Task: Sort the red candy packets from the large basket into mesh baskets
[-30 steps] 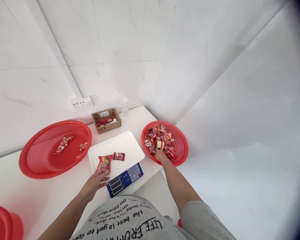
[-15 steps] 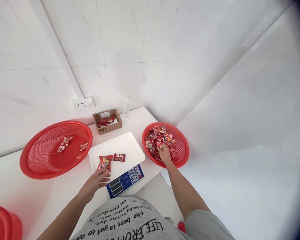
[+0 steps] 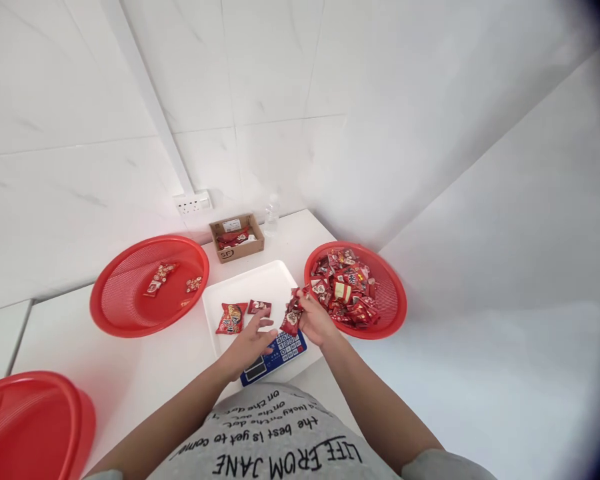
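My right hand (image 3: 317,321) is closed on a red snack packet (image 3: 293,315), held over the right end of the white scale tray (image 3: 276,275). Over the front of the tray, my left hand (image 3: 253,345) has its fingers apart and holds nothing. Beyond its fingertips lies a small dark red packet (image 3: 259,307). A larger red snack bag (image 3: 231,319) rests on the tray to the left. The scale's blue keypad panel (image 3: 289,347) is partly covered by my left hand. On the right, a red basket (image 3: 399,293) holds a heap of red packets.
Another red basket (image 3: 100,297) at the left has a few packets in it. A red tub (image 3: 73,407) stands at the lower left. Behind the scale are a cardboard box (image 3: 243,251) with packets and a clear bottle (image 3: 271,215). A wall socket (image 3: 193,202) is above.
My right hand has come out of the right basket with a red packet and moved left to the tray. My left hand has left the snack bag and shifted right. The view has turned left.
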`<state>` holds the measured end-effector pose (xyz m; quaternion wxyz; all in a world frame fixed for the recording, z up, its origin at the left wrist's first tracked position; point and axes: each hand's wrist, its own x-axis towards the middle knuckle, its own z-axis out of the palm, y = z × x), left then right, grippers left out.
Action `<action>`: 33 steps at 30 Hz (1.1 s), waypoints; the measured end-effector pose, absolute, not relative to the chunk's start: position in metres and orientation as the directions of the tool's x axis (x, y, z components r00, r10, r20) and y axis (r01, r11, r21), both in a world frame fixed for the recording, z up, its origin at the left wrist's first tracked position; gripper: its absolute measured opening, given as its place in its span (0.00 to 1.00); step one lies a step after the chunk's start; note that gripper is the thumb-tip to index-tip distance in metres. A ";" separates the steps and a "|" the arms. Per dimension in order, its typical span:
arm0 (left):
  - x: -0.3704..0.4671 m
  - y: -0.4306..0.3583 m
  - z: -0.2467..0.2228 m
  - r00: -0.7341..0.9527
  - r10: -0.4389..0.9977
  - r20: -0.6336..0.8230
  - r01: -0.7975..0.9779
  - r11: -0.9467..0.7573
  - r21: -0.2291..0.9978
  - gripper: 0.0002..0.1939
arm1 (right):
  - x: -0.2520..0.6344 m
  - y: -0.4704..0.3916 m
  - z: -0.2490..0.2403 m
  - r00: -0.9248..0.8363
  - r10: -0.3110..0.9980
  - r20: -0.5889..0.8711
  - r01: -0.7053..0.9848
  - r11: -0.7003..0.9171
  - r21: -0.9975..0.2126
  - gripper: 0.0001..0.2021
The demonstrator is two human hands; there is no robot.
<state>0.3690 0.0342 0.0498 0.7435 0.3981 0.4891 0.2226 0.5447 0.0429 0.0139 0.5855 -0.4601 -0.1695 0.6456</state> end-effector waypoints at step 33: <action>0.304 0.035 0.024 0.190 0.631 -0.752 -0.230 0.773 0.591 0.18 | 0.533 0.032 -0.019 0.137 0.864 -0.484 -0.211 -0.452 -0.867 0.19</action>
